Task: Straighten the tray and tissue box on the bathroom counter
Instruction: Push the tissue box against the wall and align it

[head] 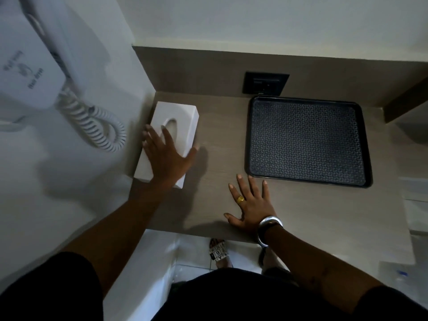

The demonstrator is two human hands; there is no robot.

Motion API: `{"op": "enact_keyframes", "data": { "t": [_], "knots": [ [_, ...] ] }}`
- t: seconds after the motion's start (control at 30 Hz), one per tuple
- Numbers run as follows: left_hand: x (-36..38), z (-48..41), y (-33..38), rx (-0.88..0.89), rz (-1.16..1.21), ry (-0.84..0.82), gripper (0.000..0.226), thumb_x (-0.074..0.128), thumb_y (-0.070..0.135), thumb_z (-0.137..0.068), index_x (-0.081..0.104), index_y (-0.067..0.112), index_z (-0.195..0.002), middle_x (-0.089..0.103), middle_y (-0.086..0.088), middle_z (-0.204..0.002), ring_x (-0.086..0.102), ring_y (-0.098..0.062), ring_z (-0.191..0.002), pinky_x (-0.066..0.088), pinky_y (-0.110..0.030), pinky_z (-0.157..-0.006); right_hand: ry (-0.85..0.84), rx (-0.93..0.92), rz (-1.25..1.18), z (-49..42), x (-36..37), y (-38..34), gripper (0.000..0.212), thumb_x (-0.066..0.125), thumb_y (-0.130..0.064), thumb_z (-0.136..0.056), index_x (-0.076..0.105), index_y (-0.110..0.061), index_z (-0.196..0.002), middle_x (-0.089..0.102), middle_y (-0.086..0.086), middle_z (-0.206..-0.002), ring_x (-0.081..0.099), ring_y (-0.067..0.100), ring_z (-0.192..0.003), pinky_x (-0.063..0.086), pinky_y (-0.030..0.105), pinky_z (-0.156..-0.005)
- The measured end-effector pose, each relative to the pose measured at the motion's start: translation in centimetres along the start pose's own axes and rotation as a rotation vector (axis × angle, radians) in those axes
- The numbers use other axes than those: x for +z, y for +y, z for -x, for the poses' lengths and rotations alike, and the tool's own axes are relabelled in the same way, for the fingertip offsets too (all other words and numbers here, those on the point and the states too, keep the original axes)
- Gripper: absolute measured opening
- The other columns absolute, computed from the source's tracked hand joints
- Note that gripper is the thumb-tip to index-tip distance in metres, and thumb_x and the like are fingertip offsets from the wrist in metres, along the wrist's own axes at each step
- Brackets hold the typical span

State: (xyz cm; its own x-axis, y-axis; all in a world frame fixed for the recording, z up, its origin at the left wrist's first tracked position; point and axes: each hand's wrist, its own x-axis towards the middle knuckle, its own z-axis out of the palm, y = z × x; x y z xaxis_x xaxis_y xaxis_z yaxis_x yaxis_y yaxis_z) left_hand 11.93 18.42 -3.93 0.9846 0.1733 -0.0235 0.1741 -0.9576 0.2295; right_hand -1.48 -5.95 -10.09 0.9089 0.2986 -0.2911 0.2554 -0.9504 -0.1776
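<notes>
A white tissue box (pixel 178 117) with an oval slot lies at the left end of the counter against the white wall, its long side running front to back and a little tilted. My left hand (pixel 166 154) rests flat on its top near the front end, fingers spread, thumb over the right edge. A black patterned tray (pixel 308 141) lies empty at the back right, close to the backsplash. My right hand (pixel 252 205) lies flat on the bare counter, fingers apart, its fingertips just short of the tray's front left corner.
A white wall-mounted hair dryer (pixel 30 72) with a coiled cord (pixel 102 126) hangs on the left wall beside the box. A black power socket (pixel 265 83) sits in the backsplash behind the tray. The wood-look counter (pixel 220 140) ends at a front edge near my body.
</notes>
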Motion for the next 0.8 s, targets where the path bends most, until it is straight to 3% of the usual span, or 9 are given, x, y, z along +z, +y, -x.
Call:
{"op": "enact_keyframes", "data": {
  "t": [0.1, 0.23, 0.47, 0.8],
  "knots": [
    [0.4, 3.9, -2.5, 0.277, -0.072, 0.007, 0.119, 0.040, 0.088, -0.071, 0.007, 0.015, -0.158, -0.004, -0.024, -0.164, -0.002, -0.042, -0.152, 0.004, -0.055, -0.120, 0.008, -0.008, -0.002, 0.0, -0.1, 0.1, 0.090, 0.029, -0.081, -0.080, 0.013, -0.031, -0.152, 0.005, 0.006, -0.163, 0.001, 0.035, -0.148, -0.012, 0.061, -0.114],
    [0.9, 5.7, -5.1, 0.406, -0.133, -0.029, 0.109, 0.044, 0.081, -0.075, 0.011, 0.018, -0.158, -0.002, -0.020, -0.165, 0.000, -0.038, -0.152, 0.006, -0.052, -0.122, 0.008, -0.007, -0.016, 0.1, -0.3, 0.0, 0.089, 0.033, -0.080, -0.080, 0.017, -0.030, -0.152, 0.009, 0.006, -0.163, 0.004, 0.036, -0.148, -0.008, 0.062, -0.114],
    [2.0, 4.1, -4.8, 0.366, -0.219, 0.025, 0.081, 0.043, 0.062, -0.087, 0.026, 0.018, -0.154, 0.019, -0.019, -0.163, 0.020, -0.038, -0.149, 0.021, -0.059, -0.118, -0.006, -0.012, -0.009, 0.2, -0.6, -0.2, 0.087, 0.036, -0.077, -0.080, 0.023, -0.028, -0.151, 0.014, 0.008, -0.163, 0.010, 0.039, -0.147, 0.005, 0.068, -0.113],
    [1.1, -1.1, -4.4, 0.319, -0.232, 0.026, 0.086, 0.040, 0.070, -0.087, 0.026, 0.019, -0.155, 0.023, -0.019, -0.162, 0.026, -0.039, -0.148, 0.023, -0.060, -0.117, 0.006, -0.008, 0.002, 0.1, -0.5, -0.1, 0.085, 0.038, -0.075, -0.081, 0.026, -0.028, -0.151, 0.018, 0.009, -0.162, 0.014, 0.039, -0.146, 0.010, 0.068, -0.113]
  ]
}}
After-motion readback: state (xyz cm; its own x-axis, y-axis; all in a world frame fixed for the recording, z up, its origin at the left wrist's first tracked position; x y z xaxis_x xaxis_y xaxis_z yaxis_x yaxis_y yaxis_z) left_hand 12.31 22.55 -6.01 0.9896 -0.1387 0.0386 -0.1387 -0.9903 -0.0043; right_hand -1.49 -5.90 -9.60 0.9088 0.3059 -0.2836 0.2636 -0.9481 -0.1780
